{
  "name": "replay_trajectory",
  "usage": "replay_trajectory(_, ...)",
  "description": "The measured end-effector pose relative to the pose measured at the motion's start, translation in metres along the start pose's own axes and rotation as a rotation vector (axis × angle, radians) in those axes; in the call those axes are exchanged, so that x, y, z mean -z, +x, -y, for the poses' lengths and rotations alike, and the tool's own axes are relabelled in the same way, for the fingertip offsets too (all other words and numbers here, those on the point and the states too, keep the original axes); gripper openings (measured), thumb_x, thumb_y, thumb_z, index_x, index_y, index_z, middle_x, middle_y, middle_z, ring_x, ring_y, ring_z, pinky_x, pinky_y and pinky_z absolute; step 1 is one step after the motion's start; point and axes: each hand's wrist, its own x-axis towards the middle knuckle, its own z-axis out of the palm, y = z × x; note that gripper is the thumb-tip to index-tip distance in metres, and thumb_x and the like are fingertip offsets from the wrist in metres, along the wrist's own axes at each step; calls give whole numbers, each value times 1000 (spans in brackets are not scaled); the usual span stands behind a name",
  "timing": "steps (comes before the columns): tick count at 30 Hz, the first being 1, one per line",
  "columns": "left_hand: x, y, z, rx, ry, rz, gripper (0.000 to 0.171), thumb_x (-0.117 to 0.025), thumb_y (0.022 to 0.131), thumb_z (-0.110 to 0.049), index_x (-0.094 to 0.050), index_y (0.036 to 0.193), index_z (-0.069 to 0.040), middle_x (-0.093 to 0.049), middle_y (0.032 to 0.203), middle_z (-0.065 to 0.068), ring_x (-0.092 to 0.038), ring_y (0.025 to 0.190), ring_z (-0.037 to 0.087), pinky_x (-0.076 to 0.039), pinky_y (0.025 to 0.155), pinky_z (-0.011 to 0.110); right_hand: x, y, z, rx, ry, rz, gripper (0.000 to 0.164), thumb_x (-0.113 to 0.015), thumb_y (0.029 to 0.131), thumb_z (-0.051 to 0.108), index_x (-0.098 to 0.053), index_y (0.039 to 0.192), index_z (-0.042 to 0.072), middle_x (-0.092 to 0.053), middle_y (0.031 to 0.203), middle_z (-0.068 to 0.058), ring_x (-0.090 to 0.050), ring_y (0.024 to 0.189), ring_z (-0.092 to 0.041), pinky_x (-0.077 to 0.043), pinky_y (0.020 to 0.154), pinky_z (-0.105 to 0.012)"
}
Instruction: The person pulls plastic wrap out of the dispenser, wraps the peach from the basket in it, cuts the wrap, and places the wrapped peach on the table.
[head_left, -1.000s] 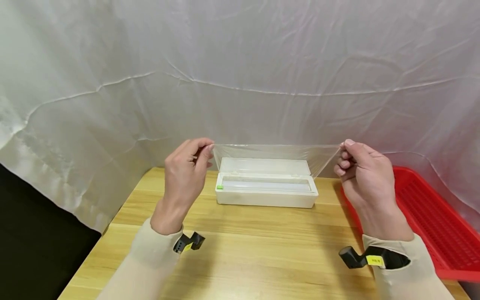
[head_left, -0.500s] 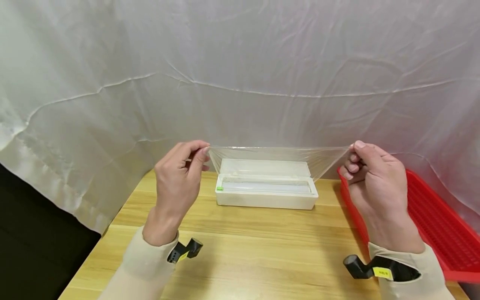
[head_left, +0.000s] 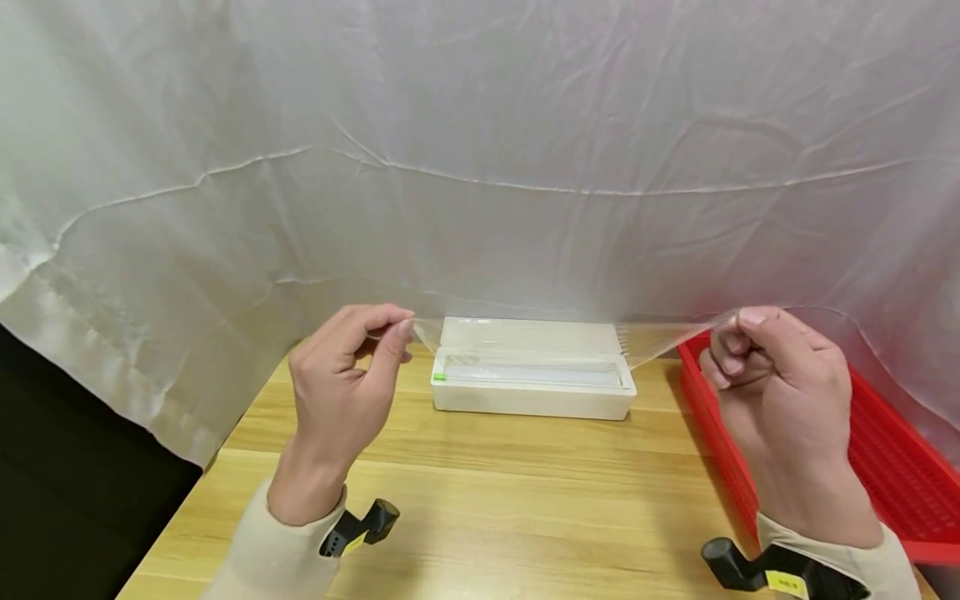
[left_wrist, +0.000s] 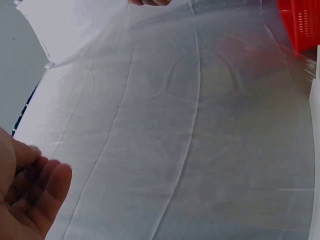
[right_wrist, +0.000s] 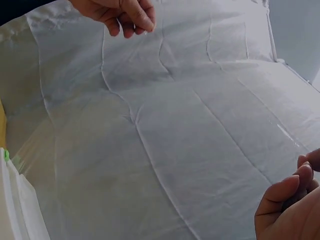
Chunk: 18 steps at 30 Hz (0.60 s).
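A clear sheet of plastic wrap [head_left: 660,337] stretches between my two hands and runs down into a long white wrap dispenser box [head_left: 534,402]. My left hand [head_left: 347,379] pinches one upper corner between thumb and forefinger, to the left of the box. At the right, my right hand [head_left: 787,392] pinches the other corner, thumb on top and the other fingers curled. The box's white lid [head_left: 528,335] stands raised at the back, seen through the film. A small green slider [head_left: 439,377] sits at the left end of the box's rim.
A red plastic basket [head_left: 900,467] stands on the right, partly behind my right forearm. The box rests on a wooden table [head_left: 517,483]. Pale grey sheeting [head_left: 480,150] hangs behind the table, with a black area [head_left: 82,475] at the lower left.
Both hands have moved apart and lower, toward me, drawing the plastic wrap wider. Its top edge has dropped to the level of the raised lid. The box has stayed in place.
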Motion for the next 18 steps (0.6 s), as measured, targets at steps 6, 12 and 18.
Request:
replay_trajectory(6,17,-12,1,-161,-97,100,22,-67,103,-15,-75,89,0,-70,80,7,-60,73,12,-51,73,16,20,-12,8,6,-174,325,46,-17,101,-15,-55,78,-3,-35,67,-7,-30,62,-22,-21,55,-35)
replay_trajectory(12,42,-27,-2,-184,-303,422,14,-67,103,-14,-71,92,-8,-67,101,7,-58,100,20,-47,93,27,42,-22,18,33,-322,825,44,-20,70,-33,-52,81,-4,-41,72,-8,-40,73,-23,-32,64,-32)
replay_trajectory(18,60,-42,-8,-98,-458,881,18,-71,97,-1,-68,103,-19,-69,100,-5,-65,101,12,-55,99,30,56,-42,29,-61,-710,1131,43,-49,64,-29,-50,79,11,-45,70,2,-45,67,0,-39,54,-15)
